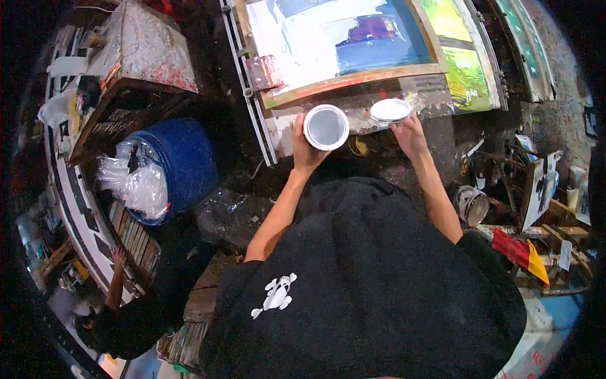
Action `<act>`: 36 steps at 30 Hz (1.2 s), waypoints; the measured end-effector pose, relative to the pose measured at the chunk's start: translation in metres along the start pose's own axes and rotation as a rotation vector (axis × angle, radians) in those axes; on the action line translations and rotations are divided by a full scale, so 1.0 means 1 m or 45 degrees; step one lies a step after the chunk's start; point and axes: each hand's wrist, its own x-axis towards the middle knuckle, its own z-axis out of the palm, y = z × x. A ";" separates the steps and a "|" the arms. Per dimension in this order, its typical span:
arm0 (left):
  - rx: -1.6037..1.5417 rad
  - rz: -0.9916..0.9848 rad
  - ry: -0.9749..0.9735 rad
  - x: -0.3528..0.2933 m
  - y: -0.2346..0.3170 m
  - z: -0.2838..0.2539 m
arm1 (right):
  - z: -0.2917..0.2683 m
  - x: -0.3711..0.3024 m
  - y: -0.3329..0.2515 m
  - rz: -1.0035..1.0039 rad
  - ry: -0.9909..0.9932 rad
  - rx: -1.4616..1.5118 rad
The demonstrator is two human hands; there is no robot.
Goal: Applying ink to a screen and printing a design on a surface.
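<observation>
My left hand [305, 151] is wrapped round a round white tub [326, 127], its open mouth facing up and a greyish inside showing. My right hand [410, 134] grips a white round lid [391, 110] by its near edge, apart from the tub and to the right of it. Both are held over the near edge of a worn, paint-stained work table [435, 95]. Just beyond them lies a wood-framed printing screen [353, 80] with white, blue and purple areas on its mesh. A reddish block [264, 72] rests at the frame's left side.
A blue barrel [189, 164] with clear plastic bags [142, 180] stands to the left. Further left, another person [132, 322] in dark clothes reaches toward a long table. A paint-smeared can [472, 205] sits on the right, near red and yellow cloth [519, 252]. A yellow-green print [464, 76] lies beside the screen.
</observation>
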 end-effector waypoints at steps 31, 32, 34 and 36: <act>-0.246 -1.921 0.471 -0.227 -0.015 -0.160 | -0.118 -0.040 0.089 -0.267 1.049 -1.151; -0.696 -2.275 0.499 -0.245 -0.027 -0.181 | -0.131 -0.049 0.099 -0.118 0.959 -1.297; -0.145 -2.020 0.345 -0.247 0.004 -0.157 | -0.165 -0.071 0.132 0.146 0.780 -1.560; 0.335 -1.719 0.162 -0.250 0.010 -0.145 | -0.226 -0.101 0.163 0.515 0.661 -1.553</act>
